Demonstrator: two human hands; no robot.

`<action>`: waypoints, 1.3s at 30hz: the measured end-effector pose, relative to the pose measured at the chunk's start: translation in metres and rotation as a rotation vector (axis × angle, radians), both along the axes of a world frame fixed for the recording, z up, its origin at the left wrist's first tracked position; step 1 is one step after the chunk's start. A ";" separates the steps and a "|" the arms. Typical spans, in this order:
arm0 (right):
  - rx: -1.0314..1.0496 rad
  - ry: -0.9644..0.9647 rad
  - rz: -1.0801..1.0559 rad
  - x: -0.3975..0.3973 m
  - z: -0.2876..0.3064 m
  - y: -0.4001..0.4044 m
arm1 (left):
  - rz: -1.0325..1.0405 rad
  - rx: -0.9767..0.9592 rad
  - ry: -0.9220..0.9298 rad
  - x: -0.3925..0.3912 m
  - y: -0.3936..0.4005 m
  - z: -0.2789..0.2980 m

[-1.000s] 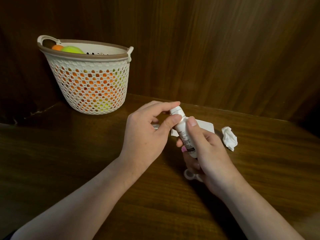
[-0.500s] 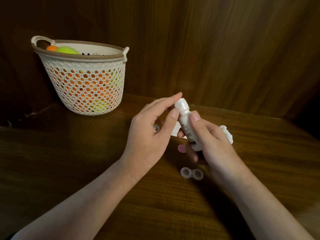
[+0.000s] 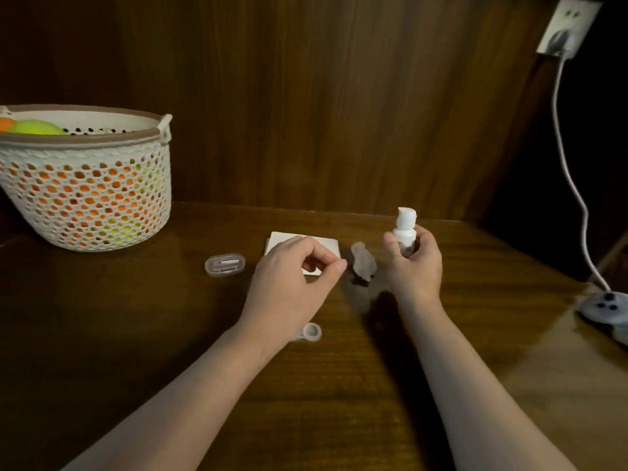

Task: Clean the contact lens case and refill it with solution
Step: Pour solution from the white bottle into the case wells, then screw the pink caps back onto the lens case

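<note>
Right hand (image 3: pixel 413 263) grips small white plastic solution bottle (image 3: pixel 404 229) upright, cap on; left hand (image 3: pixel 295 266) hovers, fingers loosely curled, holding nothing visible.

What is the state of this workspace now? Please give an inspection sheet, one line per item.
Surface: dark wooden table.
Job's things: solution bottle upright in right hand; lens case on the table, partly hidden by the left wrist.
Clutter: crumpled tissue, white pad, clear plastic box, basket.
Grippers: left hand curled, contents unclear.
Cables: white cable from wall socket.
Surroundings: wooden panel wall.
</note>
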State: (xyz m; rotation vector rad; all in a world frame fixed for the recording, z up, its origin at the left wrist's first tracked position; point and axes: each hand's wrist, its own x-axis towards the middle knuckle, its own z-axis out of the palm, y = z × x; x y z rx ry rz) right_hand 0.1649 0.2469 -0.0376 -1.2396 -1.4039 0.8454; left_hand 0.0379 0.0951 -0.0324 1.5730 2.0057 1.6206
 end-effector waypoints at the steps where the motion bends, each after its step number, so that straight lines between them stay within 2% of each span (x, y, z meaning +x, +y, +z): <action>1: 0.001 -0.011 -0.057 0.005 -0.001 0.006 | 0.014 -0.021 0.050 0.003 0.004 0.000; 5: 0.012 -0.063 -0.139 0.016 -0.006 0.016 | 0.047 -0.123 0.119 0.005 0.010 -0.004; 10: -0.057 -0.123 -0.159 0.015 -0.010 0.019 | 0.018 -0.145 -0.037 -0.007 0.005 -0.009; 15: -0.106 -0.167 -0.169 0.014 -0.008 0.017 | 0.015 -0.120 -0.055 -0.010 0.002 -0.010; 17: -0.028 -0.254 -0.246 0.014 -0.001 0.011 | 0.023 -0.094 -0.064 -0.010 0.000 -0.008; 19: 0.234 -0.247 -0.331 0.013 0.007 -0.001 | 0.051 -0.072 -0.051 -0.014 -0.005 -0.003; 21: 0.522 -0.147 -0.202 0.010 0.016 -0.015 | 0.090 -0.060 -0.009 -0.022 -0.010 0.003; 23: 0.595 -0.080 0.164 0.004 0.022 -0.029 | 0.118 -0.066 0.028 -0.033 -0.017 0.006; 25: 0.546 -0.211 0.483 -0.004 0.021 -0.039 | 0.137 -0.096 0.065 -0.045 -0.024 0.005; 27: 0.462 -0.428 0.640 -0.013 0.013 -0.042 | 0.129 -0.128 0.042 -0.052 -0.031 0.000; 29: 0.368 -0.564 0.714 -0.019 0.003 -0.039 | 0.098 -0.152 -0.018 -0.055 -0.034 -0.004; 32: 0.277 -0.667 0.755 -0.024 -0.007 -0.033 | 0.051 -0.186 -0.030 -0.053 -0.031 -0.004; 39: 0.174 -0.713 0.784 -0.028 -0.013 -0.028 | 0.016 -0.229 0.036 -0.052 -0.031 -0.006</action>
